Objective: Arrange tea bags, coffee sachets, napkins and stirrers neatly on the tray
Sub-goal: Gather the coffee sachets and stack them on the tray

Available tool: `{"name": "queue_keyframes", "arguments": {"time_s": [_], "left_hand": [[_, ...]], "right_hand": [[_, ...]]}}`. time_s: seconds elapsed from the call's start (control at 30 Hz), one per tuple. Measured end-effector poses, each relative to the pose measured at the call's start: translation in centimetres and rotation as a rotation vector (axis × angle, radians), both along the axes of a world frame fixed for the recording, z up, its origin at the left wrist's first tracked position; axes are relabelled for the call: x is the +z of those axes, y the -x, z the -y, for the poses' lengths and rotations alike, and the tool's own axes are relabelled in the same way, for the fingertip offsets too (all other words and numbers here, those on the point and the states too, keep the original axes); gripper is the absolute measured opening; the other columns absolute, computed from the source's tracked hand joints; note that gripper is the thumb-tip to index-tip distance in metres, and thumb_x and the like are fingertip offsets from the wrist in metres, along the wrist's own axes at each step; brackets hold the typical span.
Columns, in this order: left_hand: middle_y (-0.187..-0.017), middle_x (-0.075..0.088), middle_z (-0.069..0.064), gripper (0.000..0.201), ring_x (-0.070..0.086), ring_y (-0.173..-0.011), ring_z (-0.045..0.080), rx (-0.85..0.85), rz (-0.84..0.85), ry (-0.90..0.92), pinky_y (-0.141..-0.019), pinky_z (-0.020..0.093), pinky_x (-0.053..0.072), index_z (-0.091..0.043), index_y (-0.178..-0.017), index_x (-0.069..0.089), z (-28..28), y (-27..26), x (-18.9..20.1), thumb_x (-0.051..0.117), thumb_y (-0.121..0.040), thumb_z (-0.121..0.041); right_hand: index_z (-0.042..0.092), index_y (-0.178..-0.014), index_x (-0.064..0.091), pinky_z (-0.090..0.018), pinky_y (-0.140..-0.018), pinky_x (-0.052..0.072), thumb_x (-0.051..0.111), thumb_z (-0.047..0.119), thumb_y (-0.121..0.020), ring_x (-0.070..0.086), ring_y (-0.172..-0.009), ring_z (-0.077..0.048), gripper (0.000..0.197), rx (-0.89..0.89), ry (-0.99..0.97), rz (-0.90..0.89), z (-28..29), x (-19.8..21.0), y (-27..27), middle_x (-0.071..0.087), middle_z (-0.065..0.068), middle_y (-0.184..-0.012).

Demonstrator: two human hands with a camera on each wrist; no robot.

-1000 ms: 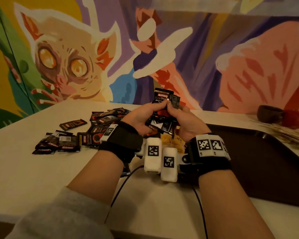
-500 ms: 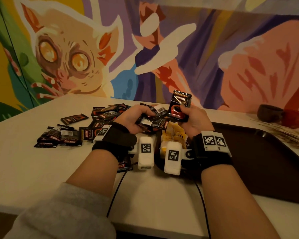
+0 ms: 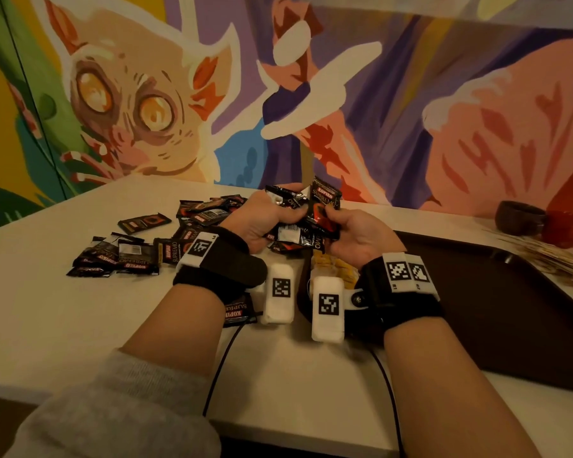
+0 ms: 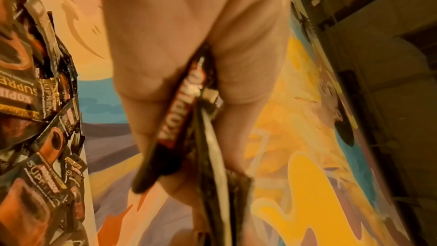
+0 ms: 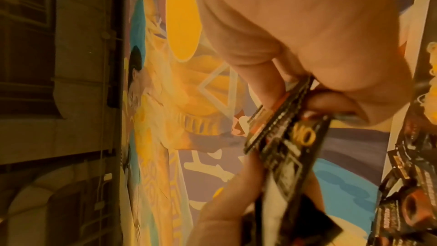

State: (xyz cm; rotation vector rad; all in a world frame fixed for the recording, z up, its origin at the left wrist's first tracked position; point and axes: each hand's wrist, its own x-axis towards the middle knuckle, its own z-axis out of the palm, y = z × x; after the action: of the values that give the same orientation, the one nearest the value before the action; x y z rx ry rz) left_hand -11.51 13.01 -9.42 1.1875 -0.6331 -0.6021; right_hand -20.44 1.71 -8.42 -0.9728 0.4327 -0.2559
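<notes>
Both hands hold a bunch of black Kopiko coffee sachets [image 3: 300, 226] above the table, just left of the dark brown tray [image 3: 497, 312]. My left hand [image 3: 265, 214] grips several sachets [image 4: 187, 111] between thumb and fingers. My right hand [image 3: 354, 233] pinches an upright sachet [image 3: 325, 206], also seen as the sachet [image 5: 290, 137] under the thumb. More loose sachets [image 3: 139, 249] lie scattered on the table to the left. Yellow tea bags [image 3: 331, 269] lie under the hands at the tray's left end. Wooden stirrers [image 3: 549, 256] lie at the tray's far right.
A dark bowl [image 3: 520, 218] and a red bowl [image 3: 569, 226] stand at the back right by the painted wall. One sachet [image 3: 239, 314] lies under my left wrist. Cables run off the near table edge [image 3: 278, 434].
The hands parted and came back together: half a second ago my right hand held one sachet apart from the left's bunch; now both hands meet on the bunch again, slightly further from me.
</notes>
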Motion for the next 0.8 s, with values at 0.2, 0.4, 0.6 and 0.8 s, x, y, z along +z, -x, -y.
{"name": "queue_keyframes", "arguments": {"time_s": [0.2, 0.4, 0.6, 0.8], "left_hand": [[-0.101, 0.069, 0.010, 0.057, 0.068, -0.087, 0.020, -0.023, 0.026, 0.006, -0.072, 0.033, 0.059, -0.011, -0.121, 0.057, -0.2, 0.0, 0.0, 0.049, -0.079, 0.026], [-0.127, 0.059, 0.016, 0.054, 0.060, -0.107, 0.033, 0.226, -0.256, 0.206, -0.081, 0.046, 0.052, -0.009, -0.133, 0.045, -0.2, -1.0, 0.2, 0.045, -0.088, 0.020], [-0.106, 0.066, 0.008, 0.042, 0.065, -0.097, 0.027, 0.126, -0.173, 0.192, -0.071, 0.036, 0.056, -0.013, -0.124, 0.053, -0.3, 0.0, 0.6, 0.048, -0.091, 0.011], [-0.120, 0.063, 0.016, 0.053, 0.062, -0.107, 0.028, -0.150, -0.309, 0.120, -0.096, 0.043, 0.047, -0.011, -0.125, 0.056, -0.2, 0.4, 0.6, 0.034, -0.098, -0.051]], "right_hand": [[0.013, -0.122, 0.052, -0.036, -0.070, 0.045, 0.044, 0.016, -0.098, 0.057, -0.099, -0.026, 0.026, -0.173, 0.008, 0.048, 1.3, -0.6, -0.4, 0.057, -0.012, -0.127], [0.011, -0.093, 0.053, -0.032, -0.062, 0.040, 0.038, 0.013, -0.100, 0.055, -0.082, -0.024, 0.016, -0.087, -0.052, 0.102, 1.1, -0.4, -0.1, 0.059, -0.013, -0.100], [0.008, -0.091, 0.051, -0.029, -0.066, 0.041, 0.039, 0.014, -0.099, 0.055, -0.076, -0.031, 0.016, 0.102, 0.059, -0.042, -0.3, -0.1, 0.2, 0.056, -0.014, -0.091], [0.015, -0.099, 0.053, -0.031, -0.065, 0.043, 0.038, 0.012, -0.099, 0.057, -0.079, -0.022, 0.016, 0.044, 0.183, -0.043, 0.0, 0.3, 0.0, 0.059, -0.007, -0.091]]}}
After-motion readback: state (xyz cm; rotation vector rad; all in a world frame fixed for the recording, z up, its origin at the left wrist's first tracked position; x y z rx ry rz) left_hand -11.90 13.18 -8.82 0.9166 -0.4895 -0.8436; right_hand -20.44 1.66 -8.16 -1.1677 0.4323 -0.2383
